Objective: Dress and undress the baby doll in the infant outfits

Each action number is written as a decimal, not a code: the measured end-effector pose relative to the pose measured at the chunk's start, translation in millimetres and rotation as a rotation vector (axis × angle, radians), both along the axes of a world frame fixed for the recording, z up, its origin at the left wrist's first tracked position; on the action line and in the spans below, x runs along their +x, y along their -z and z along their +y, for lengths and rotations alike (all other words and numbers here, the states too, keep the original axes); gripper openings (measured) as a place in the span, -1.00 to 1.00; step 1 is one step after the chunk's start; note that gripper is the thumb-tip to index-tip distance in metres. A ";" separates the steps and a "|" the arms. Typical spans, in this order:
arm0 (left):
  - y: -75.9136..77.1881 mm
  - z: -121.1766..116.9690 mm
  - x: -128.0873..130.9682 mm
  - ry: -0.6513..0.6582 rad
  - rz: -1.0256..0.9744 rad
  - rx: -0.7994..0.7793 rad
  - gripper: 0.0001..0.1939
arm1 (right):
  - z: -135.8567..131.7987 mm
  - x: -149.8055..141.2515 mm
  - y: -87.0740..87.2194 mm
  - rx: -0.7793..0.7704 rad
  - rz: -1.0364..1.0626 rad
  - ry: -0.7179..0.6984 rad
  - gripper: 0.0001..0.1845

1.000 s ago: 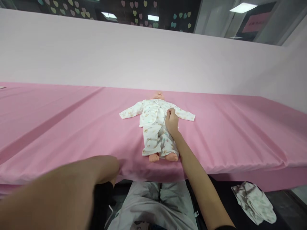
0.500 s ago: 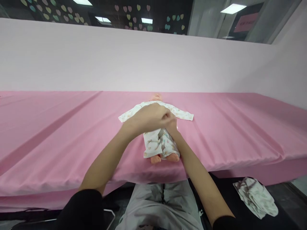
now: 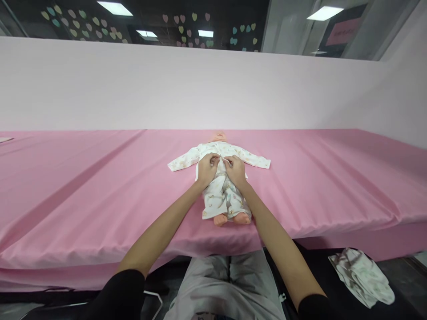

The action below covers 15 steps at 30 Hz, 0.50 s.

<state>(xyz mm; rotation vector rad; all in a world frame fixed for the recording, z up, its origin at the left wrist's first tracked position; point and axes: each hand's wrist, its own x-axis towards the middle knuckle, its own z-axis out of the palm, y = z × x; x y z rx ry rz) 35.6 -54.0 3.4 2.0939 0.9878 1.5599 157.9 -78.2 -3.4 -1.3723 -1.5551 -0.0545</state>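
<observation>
A baby doll (image 3: 219,137) lies on its back, head away from me and bare feet towards me. It wears a white patterned baby shirt (image 3: 185,159), both sleeves spread out sideways, and matching trousers (image 3: 215,201). Over the doll's belly, my left hand (image 3: 207,170) pinches the shirt's front edge with thumb and fingertips. Close beside it, my right hand (image 3: 235,170) pinches the other side of the front opening. Whether snaps or ties lie between the fingertips is too small to make out.
Under the doll is a table with a pink sheet (image 3: 106,200), its front edge near my lap. A white wall (image 3: 167,89) rises behind. Crumpled patterned cloth (image 3: 363,276) sits on a dark surface at lower right. A pale flat item (image 3: 5,139) shows at far left.
My left hand has drawn back from on top of my right hand, to the left. Both hands now sit side by side at the shirt's front, which has come into view.
</observation>
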 end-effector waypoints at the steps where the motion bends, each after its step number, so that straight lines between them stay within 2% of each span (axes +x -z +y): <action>1: -1.2 -1.0 2.1 0.032 -0.074 -0.035 -0.89 | -0.4 -0.6 -0.9 0.007 0.048 -0.023 -0.80; 4: -0.8 -2.8 6.5 0.106 -0.195 -0.104 -0.93 | -2.1 -2.8 -3.2 0.014 0.217 -0.087 -0.82; 7: 2.9 -2.9 6.4 0.119 -0.166 -0.131 -0.95 | -4.1 -4.9 -4.6 -0.005 0.320 -0.128 -0.82; 12: 7.6 -2.2 3.6 0.097 -0.147 -0.129 -0.92 | -6.2 -5.2 -4.9 -0.004 0.312 -0.129 -0.80; 15: 7.8 -3.9 4.0 0.061 -0.152 -0.113 -0.94 | -7.3 -4.0 -4.6 -0.070 0.304 -0.158 -0.75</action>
